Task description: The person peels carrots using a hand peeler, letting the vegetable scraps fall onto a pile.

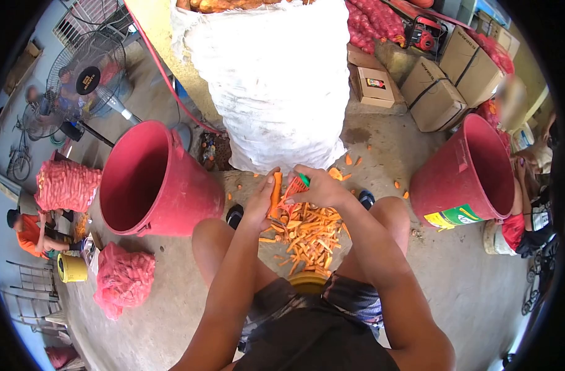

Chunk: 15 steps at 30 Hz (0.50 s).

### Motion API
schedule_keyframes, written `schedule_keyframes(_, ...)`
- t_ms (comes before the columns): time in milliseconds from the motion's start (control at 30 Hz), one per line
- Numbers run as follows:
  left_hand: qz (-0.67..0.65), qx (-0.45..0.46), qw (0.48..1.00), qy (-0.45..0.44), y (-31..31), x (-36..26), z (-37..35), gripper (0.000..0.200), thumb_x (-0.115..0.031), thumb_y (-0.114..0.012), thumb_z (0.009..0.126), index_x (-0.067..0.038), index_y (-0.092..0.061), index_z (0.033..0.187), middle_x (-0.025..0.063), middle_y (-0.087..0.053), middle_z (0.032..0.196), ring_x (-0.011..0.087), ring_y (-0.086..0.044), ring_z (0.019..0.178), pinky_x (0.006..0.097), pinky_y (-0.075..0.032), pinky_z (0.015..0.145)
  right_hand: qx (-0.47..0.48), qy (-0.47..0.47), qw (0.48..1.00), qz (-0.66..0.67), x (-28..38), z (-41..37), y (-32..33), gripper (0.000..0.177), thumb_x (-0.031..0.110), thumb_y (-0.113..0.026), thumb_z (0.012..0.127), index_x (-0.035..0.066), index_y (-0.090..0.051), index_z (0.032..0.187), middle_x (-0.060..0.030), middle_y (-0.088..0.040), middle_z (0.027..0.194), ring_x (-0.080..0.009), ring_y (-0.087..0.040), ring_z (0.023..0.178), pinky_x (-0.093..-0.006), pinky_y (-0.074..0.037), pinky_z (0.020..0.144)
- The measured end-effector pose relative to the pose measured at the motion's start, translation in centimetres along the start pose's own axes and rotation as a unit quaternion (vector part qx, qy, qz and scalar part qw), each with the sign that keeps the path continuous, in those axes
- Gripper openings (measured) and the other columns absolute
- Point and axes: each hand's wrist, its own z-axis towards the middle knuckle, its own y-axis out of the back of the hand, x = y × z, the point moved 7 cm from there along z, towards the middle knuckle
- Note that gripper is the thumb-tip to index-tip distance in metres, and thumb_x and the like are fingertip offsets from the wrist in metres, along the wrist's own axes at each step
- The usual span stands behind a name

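My left hand (261, 201) is closed around an orange carrot (275, 194), held upright just in front of the big white sack (273, 80). Close beside it on the right, my right hand (318, 187) grips a red peeler (293, 190) with a green part showing near the fingers. The peeler is right next to the carrot; whether they touch cannot be made out. Below both hands, between my knees, lies a heap of orange peel strips (310, 235) over a yellow container (308, 282), whose front edge shows. A few orange scraps (336, 174) lie on the floor by the sack.
Large red bins stand at left (189, 185) and right (440, 179). Pink mesh bags (124, 278) and a fan (87, 80) are on the left. Cardboard boxes (432, 96) stand at the back right. A person in orange (32, 232) sits far left; another person (530, 216) is at the right edge.
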Motion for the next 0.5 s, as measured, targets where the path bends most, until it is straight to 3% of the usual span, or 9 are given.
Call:
schedule_keyframes(133, -0.013, 0.0, 1.0, 0.018, -0.4, 0.1, -0.4, 0.049, -0.037, -0.045, 0.114, -0.012, -0.046, 0.156, 0.0094, -0.062, 0.138, 0.0202, -0.067, 0.115, 0.0361, -0.06, 0.091, -0.035, -0.005, 0.999, -0.024, -0.6, 0.1, 0.3, 0.051, 0.022, -0.093, 0.078, 0.009, -0.065, 0.118, -0.0092, -0.072, 0.101, -0.0197, -0.067, 0.096, -0.037, -0.053, 0.09)
schedule_keyframes(200, 0.003, 0.012, 1.0, 0.027, -0.6, 0.3, -0.6, 0.047, -0.038, -0.046, 0.114, -0.014, -0.049, 0.155, 0.0082, -0.066, 0.128, 0.0185, -0.068, 0.105, 0.0344, -0.06, 0.084, -0.055, 0.007, 0.998, -0.037, -0.7, 0.2, 1.0, 0.051, 0.023, -0.093, 0.078, 0.01, -0.065, 0.119, -0.0098, -0.072, 0.1, -0.0196, -0.067, 0.094, -0.0373, -0.054, 0.087)
schedule_keyframes(267, 0.028, -0.022, 0.997, 0.066, 1.3, 1.8, 0.2, 0.046, -0.039, -0.046, 0.114, -0.014, -0.052, 0.152, 0.0067, -0.068, 0.122, 0.0174, -0.068, 0.098, 0.0336, -0.059, 0.078, -0.16, -0.078, 0.984, -0.031, -2.1, 0.6, 4.1, 0.051, 0.023, -0.092, 0.079, 0.01, -0.065, 0.12, -0.0115, -0.073, 0.097, -0.0183, -0.068, 0.089, -0.0368, -0.055, 0.081)
schedule_keyframes(300, 0.051, -0.057, 0.992, 0.104, 2.5, 2.7, 0.3, 0.045, -0.041, -0.046, 0.114, -0.015, -0.055, 0.149, 0.0052, -0.069, 0.117, 0.0164, -0.068, 0.09, 0.0329, -0.058, 0.073, -0.21, -0.05, 0.976, -0.012, -2.9, 1.0, 5.4, 0.05, 0.024, -0.092, 0.081, 0.009, -0.065, 0.12, -0.0116, -0.072, 0.094, -0.016, -0.067, 0.085, -0.0349, -0.055, 0.078)
schedule_keyframes(400, 0.053, -0.018, 0.992, 0.114, 0.9, 1.4, -1.5, 0.041, -0.043, -0.047, 0.113, -0.015, -0.06, 0.14, 0.0016, -0.068, 0.103, 0.0141, -0.064, 0.076, 0.0314, -0.054, 0.062, -0.236, -0.072, 0.969, -0.008, -4.2, 1.5, 7.3, 0.051, 0.025, -0.093, 0.08, 0.009, -0.065, 0.119, -0.0108, -0.071, 0.095, -0.0171, -0.066, 0.085, -0.0349, -0.055, 0.079)
schedule_keyframes(467, 0.017, -0.044, 0.994, 0.103, 2.1, 1.8, -0.3, 0.037, -0.043, -0.046, 0.113, -0.017, -0.061, 0.136, 0.001, -0.066, 0.099, 0.0138, -0.063, 0.074, 0.0309, -0.052, 0.06, -0.207, -0.06, 0.976, 0.023, -3.8, 1.0, 4.9, 0.053, 0.026, -0.094, 0.078, 0.008, -0.064, 0.118, -0.0099, -0.07, 0.095, -0.0194, -0.066, 0.085, -0.0357, -0.055, 0.08)
schedule_keyframes(500, -0.02, -0.071, 0.993, 0.092, 2.7, 1.9, 0.2, 0.035, -0.043, -0.046, 0.114, -0.019, -0.062, 0.132, 0.0004, -0.064, 0.095, 0.0135, -0.061, 0.071, 0.0304, -0.051, 0.059, -0.158, 0.014, 0.987, -0.021, -2.7, 0.9, 2.5, 0.054, 0.026, -0.094, 0.077, 0.008, -0.064, 0.118, -0.0098, -0.07, 0.094, -0.0196, -0.066, 0.084, -0.0355, -0.055, 0.08)
